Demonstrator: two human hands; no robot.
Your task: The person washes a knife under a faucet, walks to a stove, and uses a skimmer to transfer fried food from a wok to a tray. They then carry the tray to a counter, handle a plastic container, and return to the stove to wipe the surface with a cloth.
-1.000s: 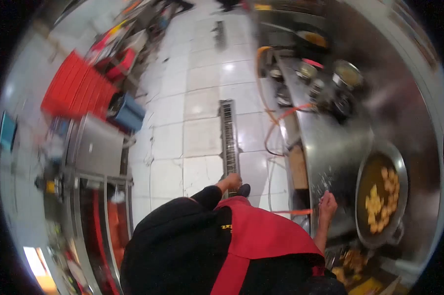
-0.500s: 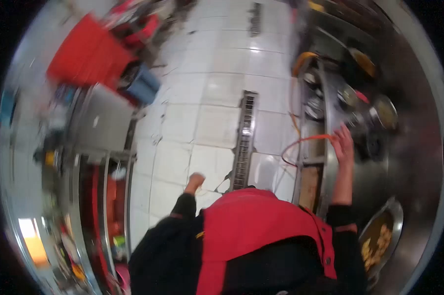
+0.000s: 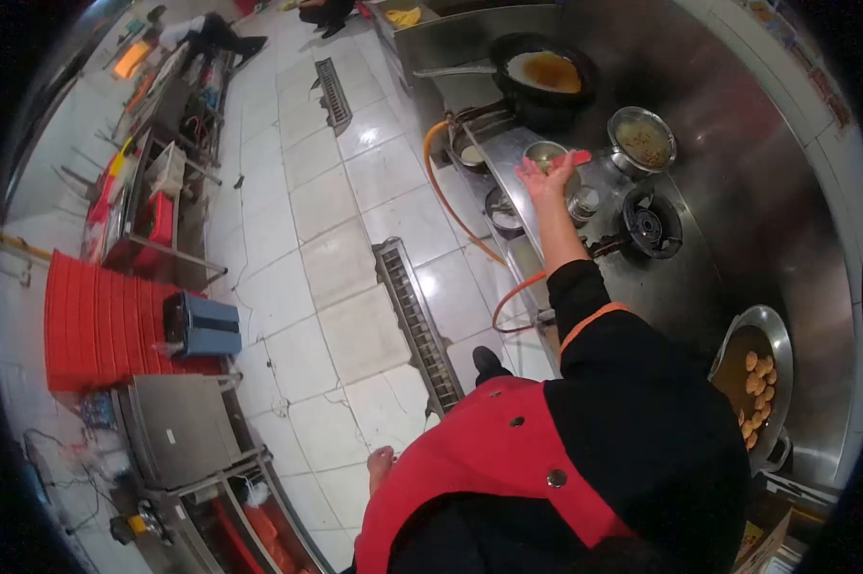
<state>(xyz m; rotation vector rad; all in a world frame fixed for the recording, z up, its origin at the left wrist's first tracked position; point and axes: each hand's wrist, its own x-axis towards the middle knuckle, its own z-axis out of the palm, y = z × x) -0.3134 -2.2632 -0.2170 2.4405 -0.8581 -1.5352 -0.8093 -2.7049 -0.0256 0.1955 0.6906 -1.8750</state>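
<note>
View from above a person in a black jacket with a red apron front, standing at a long stainless steel cooking counter point(image 3: 666, 287) in a kitchen with a pale tiled floor point(image 3: 340, 258); the right hand point(image 3: 549, 177) is stretched forward over the counter, fingers spread wide, close to a small red-handled utensil point(image 3: 578, 157) that lies across a small round steel bowl point(image 3: 546, 153); whether the fingers actually touch or grasp the utensil cannot be told; the left hand point(image 3: 381, 466) hangs low beside the apron, mostly hidden, so its grip cannot be told and nothing shows in it.

Just beyond the bowl sits a round steel pan of yellowish food point(image 3: 644, 140); near it, closer to the person, is a black gas burner point(image 3: 649, 226); further along the counter a dark wok of orange liquid point(image 3: 544, 73); near the person's right side a steel pan of oil with golden fried pieces point(image 3: 756, 387); an orange hose point(image 3: 450, 201) loops down the counter's front; a metal floor drain grate point(image 3: 412, 320) runs across the tiles; red stacked crates point(image 3: 101, 320) stand well apart, across the floor.
</note>
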